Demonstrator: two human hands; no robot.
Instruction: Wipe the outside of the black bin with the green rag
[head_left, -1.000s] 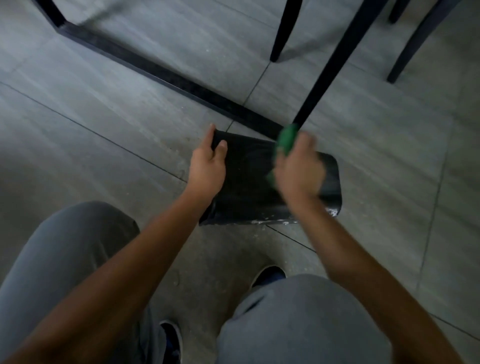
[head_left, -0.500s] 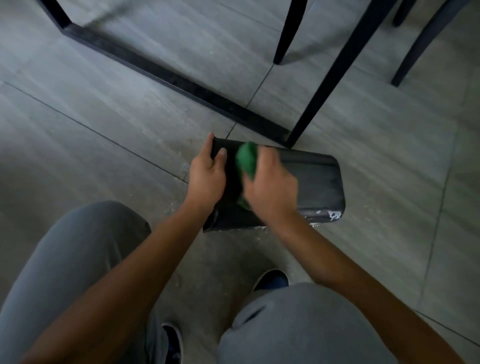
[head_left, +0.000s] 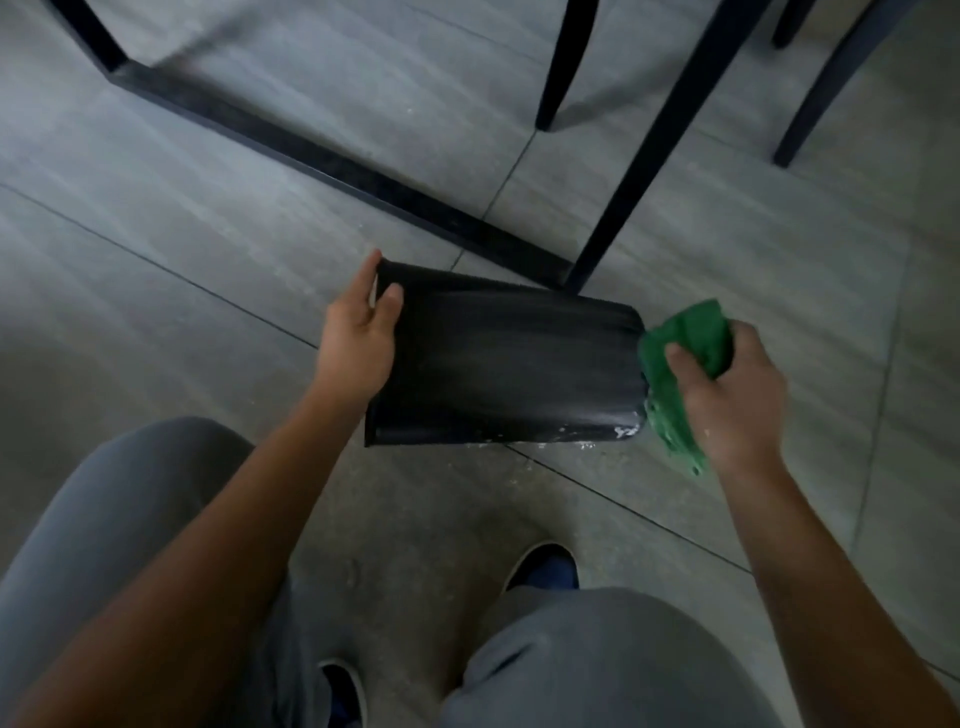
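Grey tiled floor (head_left: 208, 291) under both hands. Black plastic bin (head_left: 509, 364) lies on its side between them; looks light, stiff and smooth, likely to slide or roll unless braced at the open rim. Left hand (head_left: 358, 338) clamps that rim, thumb hooked over the edge. Right hand (head_left: 737, 395) is closed on a crumpled green cloth rag (head_left: 680, 364), soft, pressed against the bin's base end. White flecks (head_left: 623, 430) near the base corner.

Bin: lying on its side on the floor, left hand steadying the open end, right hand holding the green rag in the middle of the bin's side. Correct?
Not quite. The head view shows the green rag in the right hand at the bin's closed right end, not mid-side. The rest holds: bin lying on the floor, left hand at the open end.
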